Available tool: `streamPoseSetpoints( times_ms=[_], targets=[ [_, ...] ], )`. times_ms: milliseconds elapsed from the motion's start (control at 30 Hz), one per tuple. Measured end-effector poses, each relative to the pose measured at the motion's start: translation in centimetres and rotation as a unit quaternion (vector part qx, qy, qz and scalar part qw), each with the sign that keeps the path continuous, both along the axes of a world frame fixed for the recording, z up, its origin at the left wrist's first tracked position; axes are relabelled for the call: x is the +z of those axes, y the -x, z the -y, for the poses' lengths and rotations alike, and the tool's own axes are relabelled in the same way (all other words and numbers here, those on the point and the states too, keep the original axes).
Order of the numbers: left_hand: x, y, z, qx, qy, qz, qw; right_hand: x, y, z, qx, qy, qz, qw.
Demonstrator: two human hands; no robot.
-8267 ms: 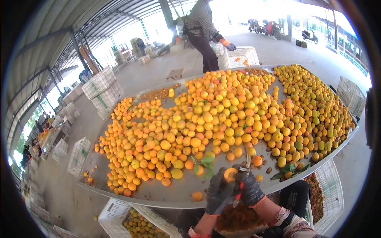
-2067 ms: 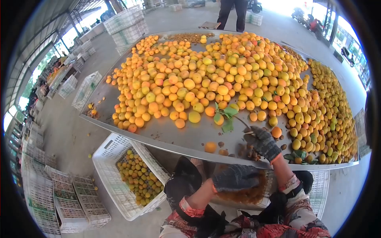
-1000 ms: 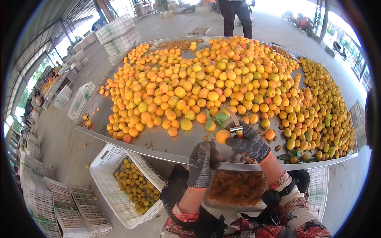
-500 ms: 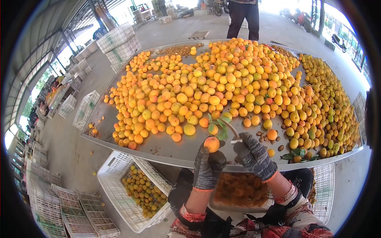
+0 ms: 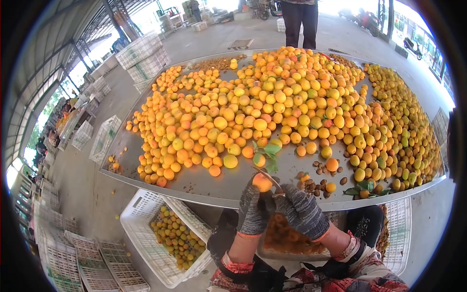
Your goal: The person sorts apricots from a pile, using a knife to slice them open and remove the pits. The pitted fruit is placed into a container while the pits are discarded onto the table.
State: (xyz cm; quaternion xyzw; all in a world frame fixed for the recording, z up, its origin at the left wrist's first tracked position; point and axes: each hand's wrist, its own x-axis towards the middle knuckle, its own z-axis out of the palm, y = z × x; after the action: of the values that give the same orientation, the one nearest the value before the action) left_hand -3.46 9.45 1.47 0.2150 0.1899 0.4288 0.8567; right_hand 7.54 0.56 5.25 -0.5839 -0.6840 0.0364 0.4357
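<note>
An orange apricot (image 5: 261,182) sits in the fingertips of my left hand (image 5: 253,211), which wears a grey knit glove. My right hand (image 5: 302,211), gloved alike, is closed around a thin, curved tool (image 5: 266,174). The tool's slim end lies across the top of the apricot. Both hands are close together over the front edge of the metal table (image 5: 209,187). Just beyond them is an apricot with green leaves (image 5: 267,151). Brown pits (image 5: 316,186) lie to the right of my right hand.
A large heap of apricots (image 5: 233,117) covers much of the table, with smaller yellow-green fruit (image 5: 404,131) along the right. Below the front edge stand a white crate of fruit (image 5: 177,233) and a tub of brownish contents (image 5: 292,236). A person (image 5: 300,24) stands beyond the table.
My right hand has moved left and down, bringing the curved tool from beside the apricot to across its top. My left hand keeps hold of the apricot, shifted slightly.
</note>
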Motion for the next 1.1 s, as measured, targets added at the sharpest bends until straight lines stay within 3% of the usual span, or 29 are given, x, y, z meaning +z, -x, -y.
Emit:
streamPoseSetpoints(
  times_ms=[67,167,300,400,467,600,667,800,900,967,1100],
  targets=[
    [-0.2,0.1,0.1,-0.016,-0.037,0.005,0.999,0.8,0.7,-0.1,-0.001,0.129,-0.214,0.968],
    [0.8,-0.1,0.5,0.020,-0.102,-0.033,0.994,-1.3,0.6,-0.2,0.003,0.044,-0.152,0.987],
    [0.2,0.4,0.3,-0.012,-0.144,-0.029,0.989,-1.0,0.2,0.3,0.022,0.109,-0.230,0.967],
    [1.0,0.5,0.6,-0.017,-0.196,-0.065,0.978,-0.4,-0.3,0.3,-0.024,0.104,-0.141,0.984],
    [1.6,0.9,0.5,-0.088,-0.145,-0.180,0.969,0.1,-1.4,0.4,0.006,0.016,0.073,0.997],
    [0.5,0.0,0.6,-0.041,-0.189,-0.163,0.968,0.7,-2.1,-0.1,0.052,0.042,0.047,0.997],
    [-0.1,-0.6,0.7,0.042,-0.210,-0.222,0.951,1.9,-0.9,-0.3,0.005,0.144,-0.085,0.986],
    [1.2,-0.8,1.2,0.024,-0.178,-0.159,0.971,-1.6,0.1,-0.4,-0.027,0.126,-0.128,0.983],
    [1.2,-0.1,0.5,-0.010,-0.197,-0.245,0.949,-1.5,-0.6,0.3,-0.028,0.053,-0.034,0.998],
    [2.6,0.4,0.3,-0.054,-0.179,-0.222,0.957,0.0,-1.4,0.2,0.005,0.117,-0.145,0.982],
    [2.2,-0.2,0.4,0.002,-0.182,-0.221,0.958,0.7,-1.9,-0.1,0.029,0.206,-0.115,0.971]
  ],
)
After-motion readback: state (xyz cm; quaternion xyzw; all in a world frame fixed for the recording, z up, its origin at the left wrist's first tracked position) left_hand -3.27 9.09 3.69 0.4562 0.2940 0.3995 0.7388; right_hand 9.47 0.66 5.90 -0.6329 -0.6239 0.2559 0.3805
